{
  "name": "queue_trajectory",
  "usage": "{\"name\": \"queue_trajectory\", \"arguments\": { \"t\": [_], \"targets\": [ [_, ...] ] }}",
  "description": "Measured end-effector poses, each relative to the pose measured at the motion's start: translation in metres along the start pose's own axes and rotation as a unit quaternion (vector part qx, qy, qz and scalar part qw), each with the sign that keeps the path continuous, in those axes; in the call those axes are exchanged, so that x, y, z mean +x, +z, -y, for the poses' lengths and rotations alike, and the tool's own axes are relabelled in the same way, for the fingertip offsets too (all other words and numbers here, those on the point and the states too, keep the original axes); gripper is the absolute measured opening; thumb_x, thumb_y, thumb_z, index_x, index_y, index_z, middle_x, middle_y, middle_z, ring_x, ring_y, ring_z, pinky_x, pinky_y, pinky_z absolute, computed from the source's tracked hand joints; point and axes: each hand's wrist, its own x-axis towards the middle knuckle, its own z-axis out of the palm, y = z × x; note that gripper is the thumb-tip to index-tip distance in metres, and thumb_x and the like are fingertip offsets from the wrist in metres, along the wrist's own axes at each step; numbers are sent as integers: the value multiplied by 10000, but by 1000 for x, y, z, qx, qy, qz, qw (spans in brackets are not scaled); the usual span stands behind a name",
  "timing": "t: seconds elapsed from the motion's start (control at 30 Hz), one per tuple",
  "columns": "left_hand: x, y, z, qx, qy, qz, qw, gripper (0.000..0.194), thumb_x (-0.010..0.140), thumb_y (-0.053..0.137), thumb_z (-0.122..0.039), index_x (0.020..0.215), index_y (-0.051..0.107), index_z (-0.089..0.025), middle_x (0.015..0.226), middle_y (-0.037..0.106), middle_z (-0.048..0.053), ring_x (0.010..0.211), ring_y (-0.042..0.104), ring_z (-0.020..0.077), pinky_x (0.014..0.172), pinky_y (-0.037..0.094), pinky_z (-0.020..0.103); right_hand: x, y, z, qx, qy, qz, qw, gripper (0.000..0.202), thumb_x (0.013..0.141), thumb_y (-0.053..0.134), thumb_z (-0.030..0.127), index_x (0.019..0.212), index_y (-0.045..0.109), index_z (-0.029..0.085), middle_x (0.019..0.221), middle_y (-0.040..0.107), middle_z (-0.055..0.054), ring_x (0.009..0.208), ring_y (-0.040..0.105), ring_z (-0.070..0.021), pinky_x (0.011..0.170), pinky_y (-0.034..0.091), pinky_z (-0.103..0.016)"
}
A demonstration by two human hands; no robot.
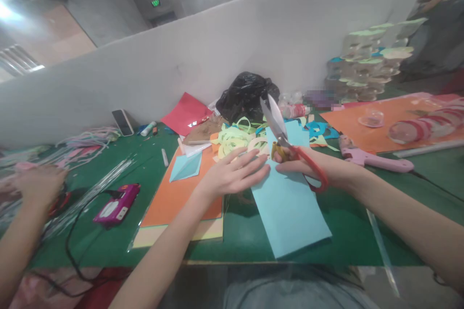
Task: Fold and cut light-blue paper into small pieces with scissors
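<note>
Head view: blue paper (292,217) lies on the green table (348,224), right of the orange sheets (174,198), near corner close to the table edge. My right hand (299,166) grips the scissors (278,128), blades parted, tips up and away from me. My left hand (235,174) is open, palm down, fingers spread, fingertips by the paper's left edge; can't tell if they press on it.

Risks: paper could slide or twist if neither hand pins it, so any cut runs crooked. Left fingers sit near the scissors; swinging the blades down and left could nick them. Scraps (235,137) sit close behind and could snag in the blades. Glue gun (377,160) rests beside my right forearm; brushing it could shift it, or burn me if hot.
</note>
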Motion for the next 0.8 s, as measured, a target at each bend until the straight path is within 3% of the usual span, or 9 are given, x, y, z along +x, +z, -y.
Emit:
{"name": "queue_trajectory", "arguments": {
  "t": [0.1,0.23,0.33,0.4,0.53,0.6,0.7,0.8],
  "targets": [
    [-12,1,9,20,-27,-3,999,243,921,590,-135,1146,631,-217,1172,744,24,1151,661,181,1048,509,401,1,-4,-4,69,41,4,997,261,763,718,373,822,513,223,701,454,48,615,439,-119,553,363,-250],
    [-22,4,16,-29,-194,-25,980,268,945,477,-83,1086,655,-227,1160,745,21,1188,626,200,1025,499,445,2,-10,-7,53,43,-24,997,278,734,738,380,833,533,221,711,461,43,605,430,-116,531,349,-245],
    [-11,5,11,-93,-321,-100,937,324,957,376,-85,1068,657,-203,1168,731,46,1242,570,204,1014,497,458,2,-9,-5,10,43,-17,999,265,750,727,377,838,536,217,714,454,40,608,409,-115,535,334,-250],
    [2,4,3,-142,-339,-104,924,298,970,381,-134,1071,656,-190,1150,733,52,1246,555,207,1026,483,451,4,-5,-3,-15,39,11,999,250,775,710,369,834,521,217,708,438,46,608,396,-111,543,326,-249],
    [24,9,-12,-168,-286,-1,943,220,980,485,-273,950,683,-182,986,758,51,1182,584,240,1026,436,437,6,3,0,-47,12,61,997,284,772,714,382,759,491,207,696,427,51,624,389,-106,566,329,-243],
    [26,15,-16,-180,-259,60,947,296,1000,463,-318,854,677,-173,860,740,52,1024,633,218,928,459,383,6,7,3,-55,11,64,996,305,774,705,413,742,484,205,691,427,49,625,383,-107,564,327,-245],
    [22,22,-17,-227,-249,129,933,442,1036,362,-373,748,622,-163,698,649,35,731,591,153,699,435,284,5,8,4,-72,23,53,996,311,775,694,445,751,499,204,679,432,44,618,390,-112,552,328,-247],
    [16,21,-13,-255,-292,156,908,450,1042,311,-411,767,578,-174,703,598,20,678,548,142,624,382,257,4,3,2,-64,32,50,996,300,784,687,451,787,519,203,681,451,39,614,424,-117,543,342,-248]
  ]
}}
